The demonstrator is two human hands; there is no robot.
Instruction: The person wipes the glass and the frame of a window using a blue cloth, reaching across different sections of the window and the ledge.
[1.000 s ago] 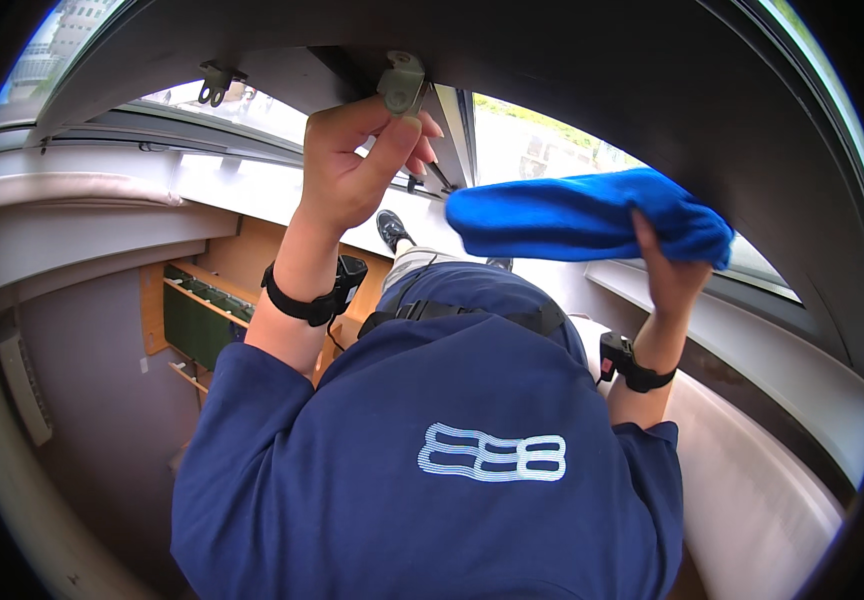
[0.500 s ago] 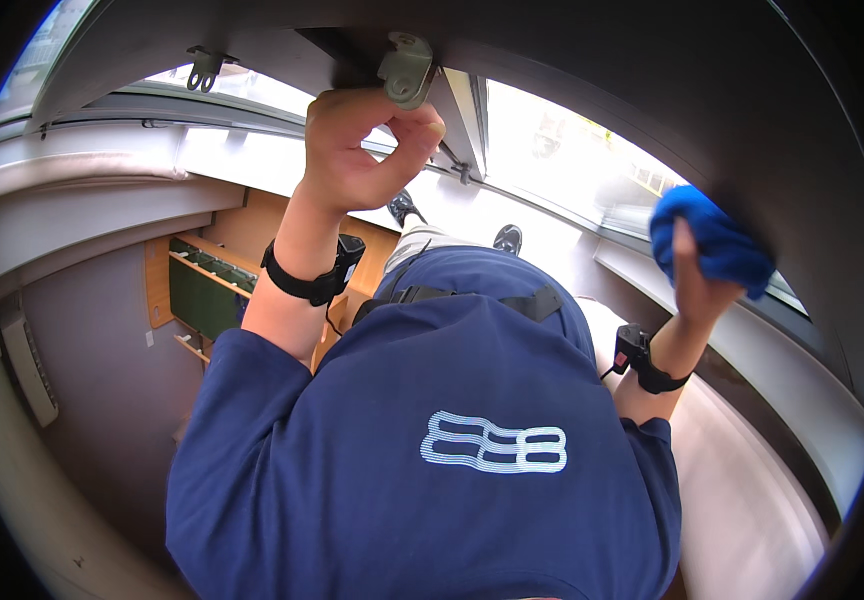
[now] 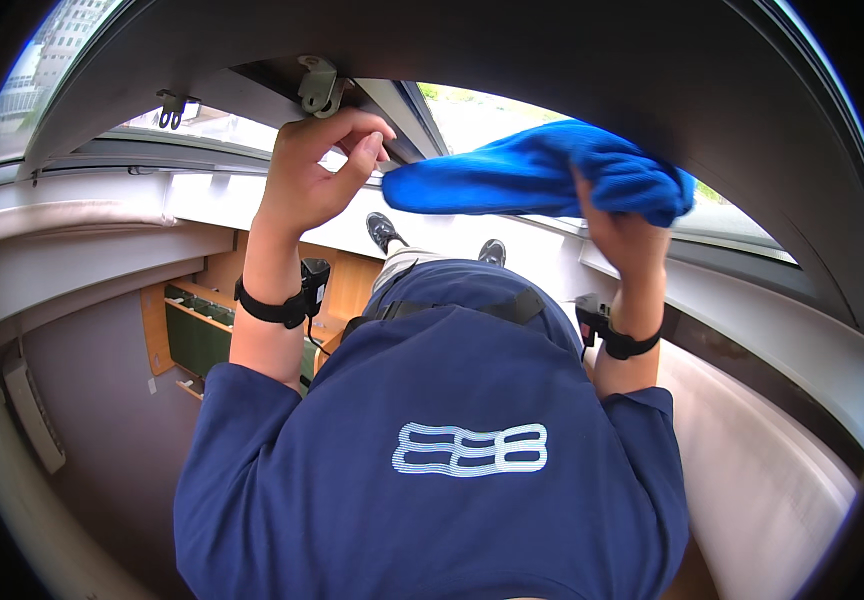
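Note:
My right hand (image 3: pixel 630 235) grips a blue cloth (image 3: pixel 512 170). The cloth stretches out leftward from my fingers, across the bright window opening, just under the dark window frame (image 3: pixel 542 65). Its free end comes close to my left hand (image 3: pixel 320 175) but looks apart from it. Raised beneath a metal bracket (image 3: pixel 321 88) at the frame's edge, my left hand is closed, with thumb and forefinger curled toward each other. Whatever its other fingers hold, if anything, is hidden.
A second bracket (image 3: pixel 173 107) hangs farther left on the frame. Below stretches a white sill (image 3: pixel 217 205), with my shoes (image 3: pixel 384 232) beyond my body. A wooden-framed green panel (image 3: pixel 197 335) stands lower left; a pale padded surface (image 3: pixel 752 460) lies at right.
My right hand has moved left, and the bunched cloth has spread out leftward. My left hand stays by the bracket, its fingers shifted slightly. The view has shifted a little.

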